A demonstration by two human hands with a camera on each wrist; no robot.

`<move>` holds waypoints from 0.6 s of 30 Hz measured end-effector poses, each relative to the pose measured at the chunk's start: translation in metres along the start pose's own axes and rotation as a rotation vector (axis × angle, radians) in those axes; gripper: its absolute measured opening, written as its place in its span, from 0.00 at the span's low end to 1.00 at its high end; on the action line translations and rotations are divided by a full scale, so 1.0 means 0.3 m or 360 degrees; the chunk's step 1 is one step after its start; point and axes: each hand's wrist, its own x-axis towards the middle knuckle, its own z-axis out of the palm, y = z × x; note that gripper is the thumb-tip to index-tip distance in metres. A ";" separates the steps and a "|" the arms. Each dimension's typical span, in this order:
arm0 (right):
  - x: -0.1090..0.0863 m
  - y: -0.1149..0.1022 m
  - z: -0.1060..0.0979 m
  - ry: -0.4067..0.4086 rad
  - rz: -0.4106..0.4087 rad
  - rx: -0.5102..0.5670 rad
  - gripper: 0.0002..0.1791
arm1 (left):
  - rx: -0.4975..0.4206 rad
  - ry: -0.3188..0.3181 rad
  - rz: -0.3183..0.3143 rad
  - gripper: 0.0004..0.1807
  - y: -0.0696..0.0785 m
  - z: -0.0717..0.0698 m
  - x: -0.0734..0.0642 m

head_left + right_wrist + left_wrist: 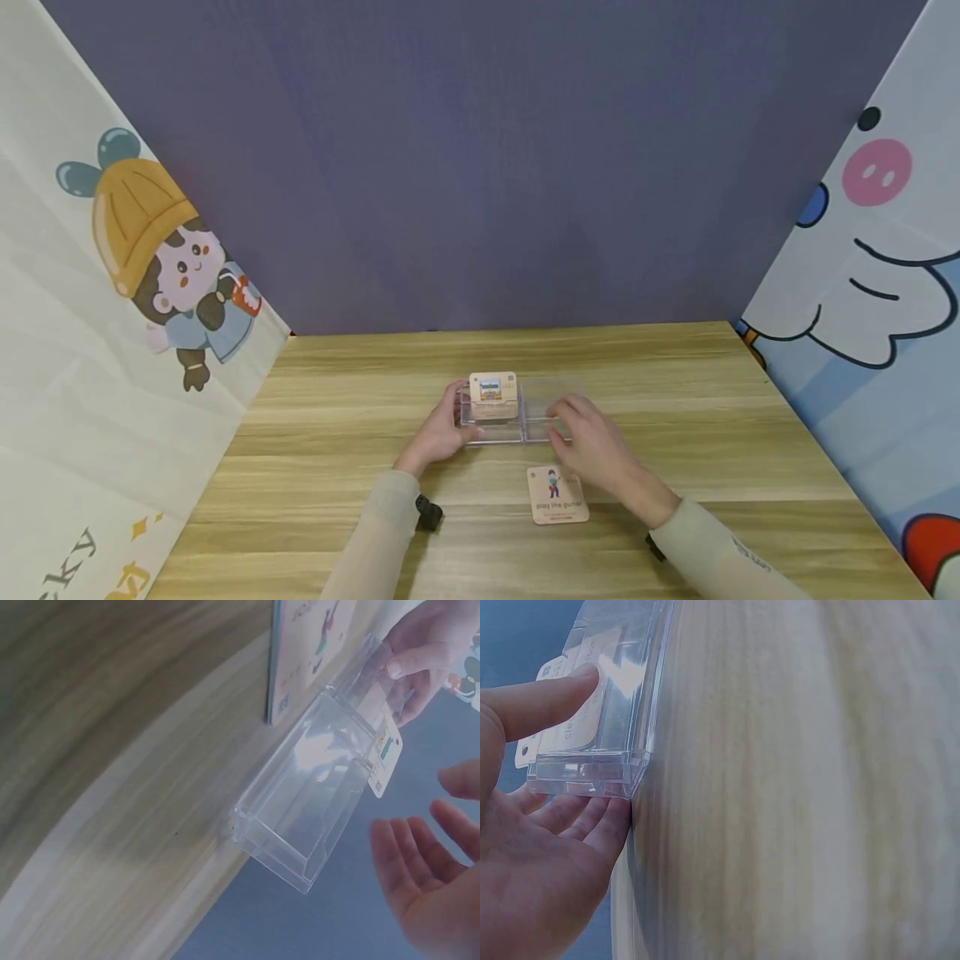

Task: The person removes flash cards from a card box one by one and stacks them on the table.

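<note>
A clear plastic card holder (522, 431) with two compartments stands on the table. Picture cards (493, 402) fill its left compartment; the right one holds no card. My left hand (442, 429) grips the holder's left end, and in the left wrist view its thumb (551, 701) lies across the front while the fingers bend behind. Over the right compartment hovers my right hand (596, 442), fingers loosely bent and nothing between them; the right wrist view shows it apart from the holder. A stack of cards reading "play the guitar" (557, 504) lies in front of the holder.
The wooden table (337, 467) meets a dark blue-grey panel (487, 167) at the back. Cartoon-printed cloths hang on both sides, a capped child (180, 258) on the left and a pink-nosed animal (877, 171) on the right.
</note>
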 end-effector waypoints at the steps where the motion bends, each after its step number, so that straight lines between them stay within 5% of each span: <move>1: 0.003 0.001 -0.001 0.0008 -0.0008 0.0001 0.15 | 0.0003 0.0000 -0.0001 0.52 0.000 0.000 0.000; 18: 0.053 -0.024 -0.013 0.0092 0.0131 0.0418 0.15 | -0.0015 -0.0008 -0.0002 0.51 0.001 0.000 -0.007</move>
